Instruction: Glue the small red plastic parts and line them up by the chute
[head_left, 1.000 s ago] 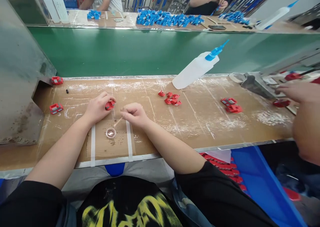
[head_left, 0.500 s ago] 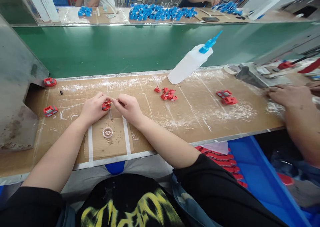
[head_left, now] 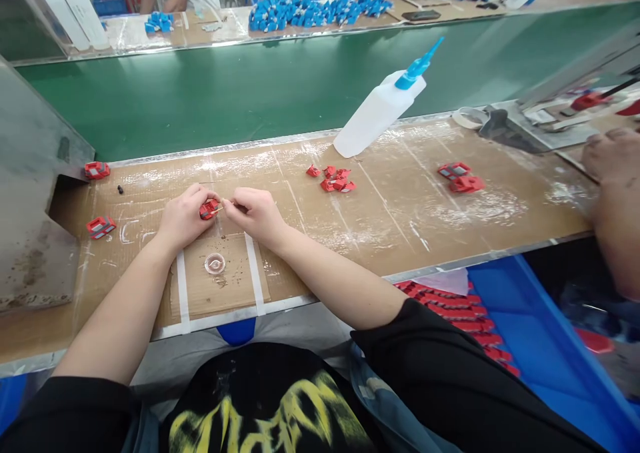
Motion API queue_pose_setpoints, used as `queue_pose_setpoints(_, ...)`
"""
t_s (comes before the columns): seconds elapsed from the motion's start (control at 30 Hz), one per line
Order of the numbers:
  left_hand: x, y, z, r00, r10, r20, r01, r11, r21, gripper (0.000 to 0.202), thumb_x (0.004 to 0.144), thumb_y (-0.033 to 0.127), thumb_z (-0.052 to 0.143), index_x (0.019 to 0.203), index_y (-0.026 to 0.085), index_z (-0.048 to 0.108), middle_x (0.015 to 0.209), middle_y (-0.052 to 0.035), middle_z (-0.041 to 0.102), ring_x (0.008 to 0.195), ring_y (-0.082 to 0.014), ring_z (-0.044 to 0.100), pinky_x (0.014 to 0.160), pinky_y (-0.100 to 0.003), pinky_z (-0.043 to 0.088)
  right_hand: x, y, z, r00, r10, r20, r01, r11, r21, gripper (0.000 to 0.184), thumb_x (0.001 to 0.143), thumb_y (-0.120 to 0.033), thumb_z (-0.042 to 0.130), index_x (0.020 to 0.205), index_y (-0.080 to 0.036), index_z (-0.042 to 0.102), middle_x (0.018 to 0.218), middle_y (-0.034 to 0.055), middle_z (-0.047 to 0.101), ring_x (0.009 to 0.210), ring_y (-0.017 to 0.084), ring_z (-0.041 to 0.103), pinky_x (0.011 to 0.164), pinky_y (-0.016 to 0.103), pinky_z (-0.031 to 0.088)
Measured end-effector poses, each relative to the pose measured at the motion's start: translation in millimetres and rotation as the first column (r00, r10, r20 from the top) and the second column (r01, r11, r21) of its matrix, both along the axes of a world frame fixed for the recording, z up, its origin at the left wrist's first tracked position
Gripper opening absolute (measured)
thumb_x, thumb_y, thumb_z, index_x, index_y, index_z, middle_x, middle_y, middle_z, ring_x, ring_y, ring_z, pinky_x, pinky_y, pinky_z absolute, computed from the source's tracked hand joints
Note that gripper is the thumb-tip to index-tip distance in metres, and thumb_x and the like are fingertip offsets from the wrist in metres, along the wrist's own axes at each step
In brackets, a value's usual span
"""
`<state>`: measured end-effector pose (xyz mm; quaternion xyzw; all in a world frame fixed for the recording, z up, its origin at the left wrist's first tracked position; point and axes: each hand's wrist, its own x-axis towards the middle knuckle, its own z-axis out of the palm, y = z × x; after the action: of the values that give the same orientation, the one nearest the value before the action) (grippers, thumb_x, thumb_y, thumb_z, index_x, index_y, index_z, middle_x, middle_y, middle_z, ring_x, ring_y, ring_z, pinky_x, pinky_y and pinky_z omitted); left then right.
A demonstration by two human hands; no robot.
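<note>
My left hand point(head_left: 183, 216) grips a small red-and-grey toy vehicle shell point(head_left: 209, 209) above the cardboard worktop, its fingers closed around the left side. Pinched in my right hand point(head_left: 256, 217) is a thin pale stick point(head_left: 219, 209), its tip at the shell's right side; whether it touches cannot be made out. Just below the hands, a small clear round dish point(head_left: 215, 264) sits on a taped cardboard square point(head_left: 200, 300) with dark specks. Two similar red shells, one nearer point(head_left: 101, 226) and one farther point(head_left: 97, 170), lie at the left, close to tiny black pieces point(head_left: 120, 189).
A white squeeze bottle point(head_left: 373, 116) with a blue nozzle leans behind small red parts point(head_left: 337, 180). More red shells point(head_left: 460, 176) lie to the right. A metal housing point(head_left: 35, 193) bounds the left side. A co-worker's hand point(head_left: 613, 156) is at the far right, above a blue bin point(head_left: 530, 333).
The view has shifted and tilted slightly. The shell has turned a little in my left hand, showing more of its inside. The co-worker's hand at the right has moved away rightward.
</note>
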<state>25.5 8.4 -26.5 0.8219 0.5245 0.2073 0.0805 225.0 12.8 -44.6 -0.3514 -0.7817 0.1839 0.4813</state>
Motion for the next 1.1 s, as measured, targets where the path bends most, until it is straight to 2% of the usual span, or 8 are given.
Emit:
queue_pose_setpoints(0.17,0,0,1.9,0.999,-0.002,0.040,0.003,1.000,-0.022,0.022,0.087,0.024,0.066,0.108,0.024,0.070,0.109,-0.0042,0.069,0.094,-0.0221,0.066,0.073,-0.030,0.045,4,-4,8.3,0.999,-0.006,-0.053,0.005,1.000,-0.012,0.043,0.100,-0.032,0.052,0.065,-0.022,0.030,0.060,-0.0050,0.033,0.058,0.010,0.033,0.059,0.027,0.029)
queue_pose_setpoints(0.37,-3,4,0.9,0.985,0.018,0.169,-0.019,1.000,0.006,0.020,0.084,0.025,0.069,0.105,0.023,0.068,0.117,-0.0058,0.066,0.098,-0.0212,0.067,0.081,-0.031,0.048,7,-19,16.1,0.863,0.476,0.169,-0.468,0.879,-0.086,0.046,0.101,-0.034,0.051,0.060,-0.021,0.036,0.058,-0.0038,0.039,0.056,0.010,0.035,0.059,0.027,0.030)
queue_pose_setpoints(0.47,-6,6,1.1,0.960,0.060,0.272,-0.052,0.998,-0.036,0.021,0.087,0.029,0.069,0.106,0.023,0.064,0.113,-0.0042,0.072,0.097,-0.0206,0.069,0.088,-0.032,0.050,4,-22,19.3,0.763,0.541,0.354,-0.506,0.840,-0.196,0.047,0.102,-0.042,0.055,0.062,-0.020,0.047,0.061,-0.0027,0.049,0.060,0.011,0.043,0.062,0.027,0.032)
queue_pose_setpoints(0.57,-7,5,3.8,0.916,0.155,0.370,-0.117,0.985,-0.124,0.033,0.085,0.037,0.074,0.111,0.024,0.059,0.101,-0.0017,0.076,0.092,-0.0209,0.071,0.089,-0.034,0.051,16,-6,26.4,0.813,0.415,0.408,-0.336,0.907,-0.254,0.040,0.100,-0.055,0.059,0.082,-0.020,0.066,0.078,0.0001,0.065,0.073,0.013,0.056,0.068,0.025,0.037)
queue_pose_setpoints(0.63,-8,5,5.5,0.873,0.195,0.447,-0.125,0.975,-0.182,0.044,0.082,0.040,0.079,0.115,0.026,0.054,0.101,-0.0015,0.077,0.094,-0.0218,0.073,0.090,-0.035,0.052,40,13,32.0,0.888,0.108,0.447,-0.005,0.974,-0.225,0.034,0.101,-0.052,0.059,0.099,-0.021,0.071,0.096,0.0044,0.071,0.088,0.017,0.062,0.075,0.026,0.041)
queue_pose_setpoints(0.77,-10,6,3.7,0.798,0.208,0.566,-0.076,0.966,-0.248,0.046,0.077,0.046,0.085,0.107,0.025,0.057,0.108,-0.0048,0.079,0.103,-0.0246,0.074,0.094,-0.039,0.053,112,52,35.9,0.630,-0.410,0.660,0.614,0.783,-0.099,0.027,0.098,-0.033,0.064,0.118,-0.016,0.072,0.121,0.0165,0.068,0.113,0.029,0.060,0.092,0.036,0.046)
queue_pose_setpoints(0.97,-15,11,-3.6,0.749,0.165,0.642,0.046,0.953,-0.299,0.047,0.072,0.051,0.088,0.102,0.021,0.069,0.102,-0.0080,0.077,0.096,-0.0259,0.073,0.090,-0.040,0.055,154,75,25.0,0.617,-0.315,0.722,0.585,0.796,-0.153,0.016,0.091,-0.017,0.063,0.102,-0.012,0.074,0.108,0.0163,0.071,0.103,0.027,0.063,0.095,0.039,0.049)
queue_pose_setpoints(1.1,-15,7,-0.2,0.735,0.125,0.667,0.101,0.952,-0.289,0.041,0.081,0.047,0.079,0.110,0.023,0.062,0.102,-0.0049,0.073,0.091,-0.0208,0.070,0.085,-0.034,0.054,111,68,25.1,0.888,-0.225,0.401,0.357,0.886,-0.295,0.033,0.096,-0.026,0.058,0.126,-0.014,0.065,0.106,0.0090,0.071,0.090,0.018,0.067,0.087,0.032,0.054)
